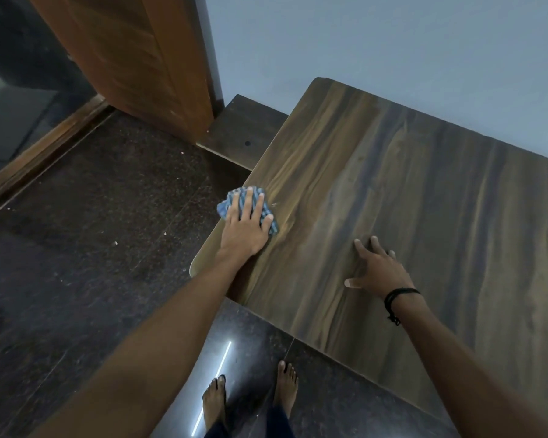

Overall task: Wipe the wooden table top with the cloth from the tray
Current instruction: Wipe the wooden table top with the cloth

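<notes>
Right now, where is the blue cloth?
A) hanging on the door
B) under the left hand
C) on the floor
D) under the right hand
B: the left hand presses flat on the blue cloth near the left edge of the wooden table, while the right hand rests on bare wood with nothing under it.

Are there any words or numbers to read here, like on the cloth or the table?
None: no words, numbers or signs show anywhere.
The cloth has only blue stripes.
The table top shows only wood grain.
The door and wall carry no writing.
</notes>
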Tool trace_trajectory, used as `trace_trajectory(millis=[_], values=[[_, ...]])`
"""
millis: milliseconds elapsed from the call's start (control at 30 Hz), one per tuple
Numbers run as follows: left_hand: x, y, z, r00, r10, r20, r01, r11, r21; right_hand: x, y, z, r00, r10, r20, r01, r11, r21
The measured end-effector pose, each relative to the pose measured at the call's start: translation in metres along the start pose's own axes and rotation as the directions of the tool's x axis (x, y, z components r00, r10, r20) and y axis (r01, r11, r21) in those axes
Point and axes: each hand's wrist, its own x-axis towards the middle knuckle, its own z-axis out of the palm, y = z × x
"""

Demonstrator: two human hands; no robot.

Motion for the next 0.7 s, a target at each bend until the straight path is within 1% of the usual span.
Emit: trace_trajectory(millis=[133, 233, 267, 300, 400, 467, 533, 600, 667, 700], values=[[0.084, 0.013, 0.002, 0.996, 0.018, 0.085, -0.022, 0.999, 0.037, 0.012, 0.003, -0.005, 1.0, -0.006, 0.011, 0.006, 1.0, -0.019], [0.115, 0.024, -0.005, 0.991, -0.014, 0.132, 0.007, 0.999, 0.047, 0.012, 0.005, 0.0, 1.0, -0.008, 0.003, 0.008, 1.0, 0.003], [0.112, 0.026, -0.005, 0.99, 0.004, 0.138, -0.01, 0.999, 0.043, 0.011, 0.006, 0.0, 1.0, -0.002, 0.005, 0.002, 1.0, 0.009], [0.103, 0.027, -0.006, 0.993, 0.019, 0.114, -0.022, 0.999, 0.026, 0.01, 0.005, 0.0, 1.0, 0.0, 0.008, -0.001, 1.0, 0.01], [0.059, 0.018, -0.011, 0.994, 0.072, 0.082, -0.073, 0.997, 0.006, 0.007, 0.0, 0.0, 1.0, 0.0, -0.002, 0.0, 1.0, 0.029], [0.03, 0.01, -0.008, 0.99, 0.08, 0.112, -0.081, 0.997, 0.003, 0.006, -0.003, -0.003, 1.0, 0.015, 0.005, -0.015, 1.0, 0.027], [0.001, 0.004, -0.007, 0.982, 0.09, 0.167, -0.1, 0.994, 0.053, 0.003, -0.008, -0.007, 0.999, 0.047, 0.019, -0.047, 0.999, 0.023], [-0.02, -0.002, -0.007, 0.98, 0.097, 0.174, -0.113, 0.99, 0.082, -0.001, -0.023, -0.007, 0.998, 0.062, -0.033, -0.062, 0.998, 0.007], [-0.027, -0.003, -0.013, 0.97, 0.081, 0.229, -0.083, 0.997, -0.004, -0.008, -0.053, 0.0, 0.989, 0.001, -0.15, 0.002, 1.0, 0.018], [-0.028, -0.001, -0.019, 0.962, 0.074, 0.264, -0.056, 0.996, -0.075, -0.013, -0.073, 0.006, 0.984, -0.039, -0.175, 0.046, 0.998, 0.032]])
